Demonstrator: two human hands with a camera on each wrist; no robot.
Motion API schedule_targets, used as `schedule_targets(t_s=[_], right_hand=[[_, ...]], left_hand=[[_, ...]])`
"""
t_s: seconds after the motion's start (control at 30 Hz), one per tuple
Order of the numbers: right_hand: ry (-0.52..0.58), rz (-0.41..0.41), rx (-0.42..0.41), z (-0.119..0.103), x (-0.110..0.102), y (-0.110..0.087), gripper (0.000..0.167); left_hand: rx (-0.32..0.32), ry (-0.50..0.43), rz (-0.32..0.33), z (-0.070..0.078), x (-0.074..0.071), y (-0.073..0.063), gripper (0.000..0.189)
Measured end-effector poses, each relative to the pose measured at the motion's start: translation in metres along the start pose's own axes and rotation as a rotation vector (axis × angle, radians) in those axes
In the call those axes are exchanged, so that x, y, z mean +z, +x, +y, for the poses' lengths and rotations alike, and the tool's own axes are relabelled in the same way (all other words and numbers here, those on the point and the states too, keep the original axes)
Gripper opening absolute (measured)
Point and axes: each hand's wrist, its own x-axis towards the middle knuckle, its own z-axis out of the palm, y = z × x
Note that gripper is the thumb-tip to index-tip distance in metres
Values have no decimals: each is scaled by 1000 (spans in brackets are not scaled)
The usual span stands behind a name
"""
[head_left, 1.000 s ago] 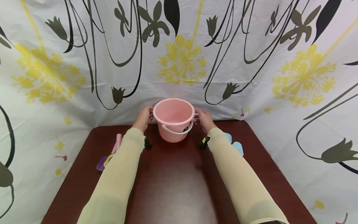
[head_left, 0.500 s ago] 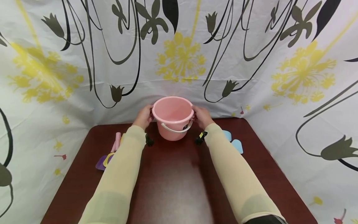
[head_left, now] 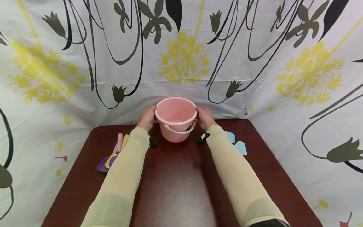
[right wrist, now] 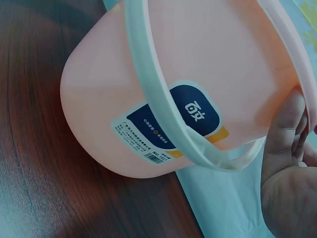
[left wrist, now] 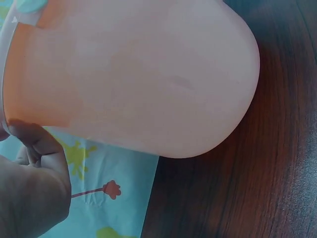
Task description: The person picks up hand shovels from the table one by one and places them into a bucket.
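Observation:
A pink bucket (head_left: 173, 134) stands at the far edge of the dark red table, its white handle (right wrist: 149, 79) hanging down across the front. On the left side of its rim, my left hand (head_left: 147, 118) grips with fingers curled under the lip, as the left wrist view shows up close. My right hand (head_left: 205, 118) holds the opposite side of the rim, its fingers (right wrist: 287, 126) tucked beneath the lip in the right wrist view. A blue and white label (right wrist: 195, 108) is stuck to the bucket wall, partly covered by the handle.
Left of my left forearm lie pink (head_left: 119, 142) and yellow handled tools beside a purple piece (head_left: 102, 164), partly hidden by the sleeve. Two light blue pieces (head_left: 240, 148) lie right of my right arm. A patterned white curtain (head_left: 181, 47) rises behind and beside the table (head_left: 175, 176).
My right hand has moved left, from beside the bucket onto its rim. My left hand has settled on the left rim. The bucket has hardly shifted.

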Motion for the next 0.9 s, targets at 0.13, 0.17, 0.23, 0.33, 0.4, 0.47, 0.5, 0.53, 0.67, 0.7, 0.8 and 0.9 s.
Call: schedule_targets(t_s=[0.13,0.17,0.23,0.33,0.4,0.47,0.5,0.53,0.67,0.7,0.8,0.9], right_hand=[[-3,12,-21,1,0,-1,41],[-3,14,-24,2,0,-1,41],[-7,17,-26,2,-1,-1,39],[-24,4,-32,1,-1,-1,39],[-37,-10,-30,-1,-3,-1,40],[-50,-23,-26,-2,-4,-3,39],[-56,-29,-23,-3,-6,-4,39],[-62,-35,-22,-5,-7,-5,39],[-82,-59,-31,-11,-11,-11,40],[-86,-64,-34,-13,-12,-13,41],[-91,-77,-47,-18,-13,-20,40],[-96,-96,-63,-21,-14,-27,35]], left_hand=[[42,51,15,-2,1,-2,25],[52,66,18,-3,1,-3,25],[70,93,24,-3,2,-4,25],[91,105,29,-3,1,-5,24],[91,99,28,-2,1,-6,25],[83,76,23,-1,1,-8,25],[78,66,19,0,1,-9,26],[74,55,13,1,1,-11,26],[79,14,-19,7,-1,-19,27],[82,5,-32,9,-1,-21,27],[84,-14,-76,14,-4,-29,28],[77,-14,-111,17,-9,-39,30]])
